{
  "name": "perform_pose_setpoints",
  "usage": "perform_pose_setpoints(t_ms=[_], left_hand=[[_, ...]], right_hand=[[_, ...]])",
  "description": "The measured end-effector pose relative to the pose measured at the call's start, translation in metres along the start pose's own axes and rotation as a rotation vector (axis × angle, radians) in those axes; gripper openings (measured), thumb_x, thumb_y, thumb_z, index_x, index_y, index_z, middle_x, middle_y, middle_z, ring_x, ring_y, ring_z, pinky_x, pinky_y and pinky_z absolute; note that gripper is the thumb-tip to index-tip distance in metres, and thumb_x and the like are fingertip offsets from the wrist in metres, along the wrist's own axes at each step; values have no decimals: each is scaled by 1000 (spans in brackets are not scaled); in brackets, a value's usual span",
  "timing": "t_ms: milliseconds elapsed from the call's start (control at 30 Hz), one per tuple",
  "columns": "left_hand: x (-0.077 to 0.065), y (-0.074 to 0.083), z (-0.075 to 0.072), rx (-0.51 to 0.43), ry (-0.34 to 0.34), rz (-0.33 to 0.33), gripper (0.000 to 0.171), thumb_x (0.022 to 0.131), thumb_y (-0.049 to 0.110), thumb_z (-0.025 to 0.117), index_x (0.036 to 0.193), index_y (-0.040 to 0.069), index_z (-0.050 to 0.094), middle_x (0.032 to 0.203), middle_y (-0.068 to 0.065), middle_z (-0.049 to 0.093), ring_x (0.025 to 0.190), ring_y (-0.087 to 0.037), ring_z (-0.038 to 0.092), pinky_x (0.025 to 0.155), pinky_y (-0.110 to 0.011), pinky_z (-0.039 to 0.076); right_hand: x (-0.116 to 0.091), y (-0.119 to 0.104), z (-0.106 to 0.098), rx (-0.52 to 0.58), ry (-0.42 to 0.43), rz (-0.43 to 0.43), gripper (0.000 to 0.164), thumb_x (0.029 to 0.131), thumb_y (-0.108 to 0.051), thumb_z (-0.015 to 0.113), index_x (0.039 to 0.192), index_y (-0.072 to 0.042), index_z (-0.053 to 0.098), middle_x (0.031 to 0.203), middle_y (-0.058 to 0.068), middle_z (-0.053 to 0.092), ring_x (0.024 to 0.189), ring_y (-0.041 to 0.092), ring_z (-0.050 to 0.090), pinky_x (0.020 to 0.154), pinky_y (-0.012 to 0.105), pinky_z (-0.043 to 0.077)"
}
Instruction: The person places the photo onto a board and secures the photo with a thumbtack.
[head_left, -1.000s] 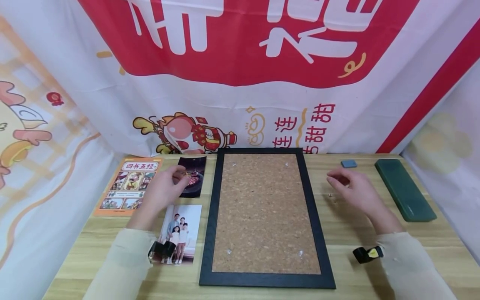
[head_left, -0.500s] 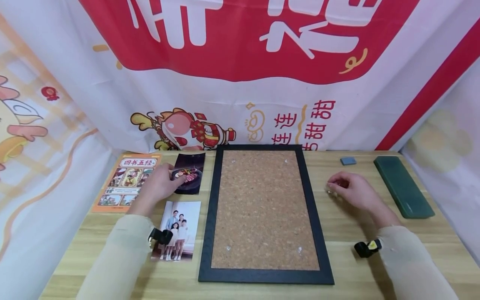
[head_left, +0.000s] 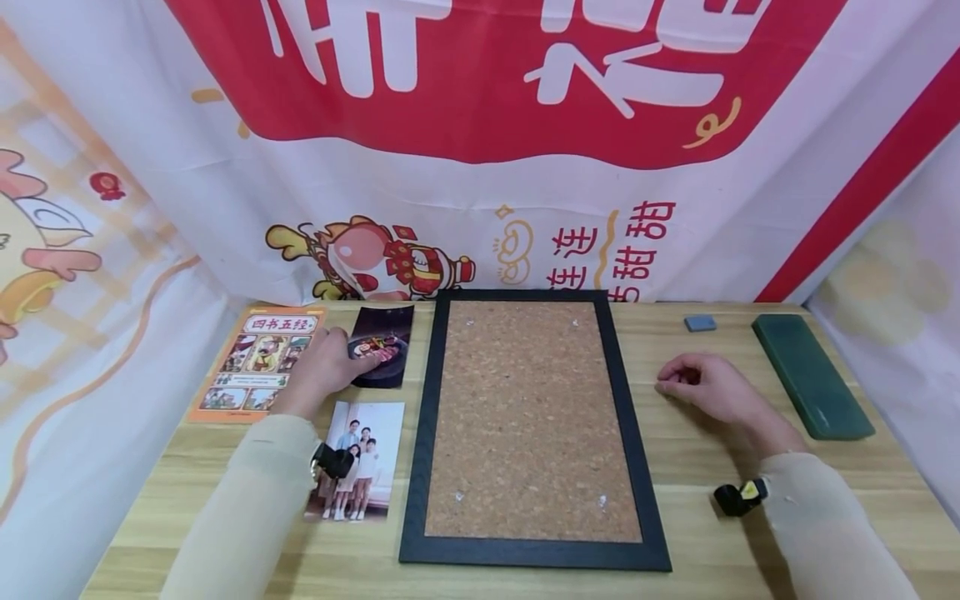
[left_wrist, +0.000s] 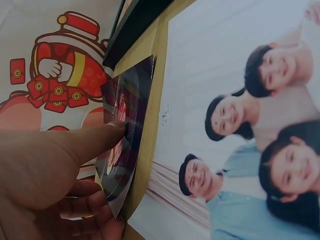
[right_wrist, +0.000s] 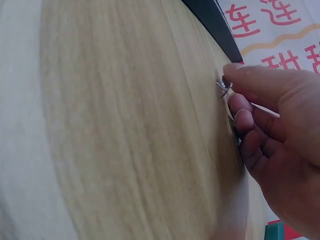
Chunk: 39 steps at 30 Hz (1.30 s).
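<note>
On the left, my left hand (head_left: 324, 367) holds the left edge of a dark food photo (head_left: 384, 337). In the left wrist view its thumb lies across the photo's face, and the other fingers are bent at the edge, partly hidden. My right hand (head_left: 711, 390) is low over the wood to the right of the corkboard (head_left: 532, 417). Between its thumb and index finger is a small clear pushpin (right_wrist: 223, 86), seen in the right wrist view and too small to make out in the head view. The black-framed corkboard has a clear pin near each corner.
A family photo (head_left: 363, 462) lies below the food photo, partly under the left wrist's camera. An orange comic-style booklet (head_left: 240, 379) is at far left. A blue eraser-like block (head_left: 700, 322) and a green case (head_left: 813, 375) lie at right. A printed cloth (head_left: 480, 192) hangs behind.
My left hand has come down, with its thumb now on the food photo. My right hand has lowered to the table and taken hold of the pushpin that lay there.
</note>
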<state>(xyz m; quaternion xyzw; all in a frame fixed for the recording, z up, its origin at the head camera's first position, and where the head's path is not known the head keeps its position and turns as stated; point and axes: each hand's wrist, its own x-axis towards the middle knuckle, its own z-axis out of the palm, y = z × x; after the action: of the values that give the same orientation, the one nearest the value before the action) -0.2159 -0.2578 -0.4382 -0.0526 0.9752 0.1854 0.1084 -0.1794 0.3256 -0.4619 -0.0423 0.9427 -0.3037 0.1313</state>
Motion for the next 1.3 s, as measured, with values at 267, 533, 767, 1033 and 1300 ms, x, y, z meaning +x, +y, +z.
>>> perform_pose_setpoints(t_ms=[267, 533, 767, 1033, 1300], left_hand=[[4, -2, -1, -16, -2, -14, 76, 101, 46, 74, 142, -14, 53, 134, -36, 63, 107, -41, 62, 98, -57, 56], [7, -5, -3, -83, 2, -53, 55, 108, 34, 65, 143, -8, 53, 130, -30, 66, 111, -40, 64, 95, -54, 56], [7, -13, -4, -164, 66, 18, 33, 107, 24, 63, 123, -5, 65, 113, -24, 73, 93, -32, 68, 80, -44, 56], [0, -15, -11, -303, 118, 77, 40, 108, 21, 64, 139, -3, 63, 122, -23, 71, 106, -35, 70, 83, -38, 57], [-9, -13, -21, -422, 125, 110, 48, 110, 16, 59, 155, 2, 52, 146, -27, 61, 129, -46, 65, 94, -47, 60]], right_hand=[[1, -1, 2, -31, 7, -37, 15, 103, -24, 75, 112, -12, 78, 103, 7, 71, 96, 24, 58, 83, 35, 49], [0, -3, 2, -56, 26, -55, 12, 105, -20, 71, 109, -11, 77, 104, 7, 72, 96, 25, 59, 85, 37, 50], [-2, -6, 1, -43, 28, -17, 15, 107, -24, 69, 115, -13, 76, 109, 9, 73, 99, 26, 59, 85, 36, 50], [-4, -9, -2, -3, 39, 1, 24, 110, -28, 65, 124, -10, 75, 117, 12, 75, 101, 27, 61, 84, 35, 53], [-2, -19, -9, 8, 73, -28, 26, 111, -21, 63, 130, -6, 72, 121, 16, 73, 102, 28, 61, 82, 34, 54]])
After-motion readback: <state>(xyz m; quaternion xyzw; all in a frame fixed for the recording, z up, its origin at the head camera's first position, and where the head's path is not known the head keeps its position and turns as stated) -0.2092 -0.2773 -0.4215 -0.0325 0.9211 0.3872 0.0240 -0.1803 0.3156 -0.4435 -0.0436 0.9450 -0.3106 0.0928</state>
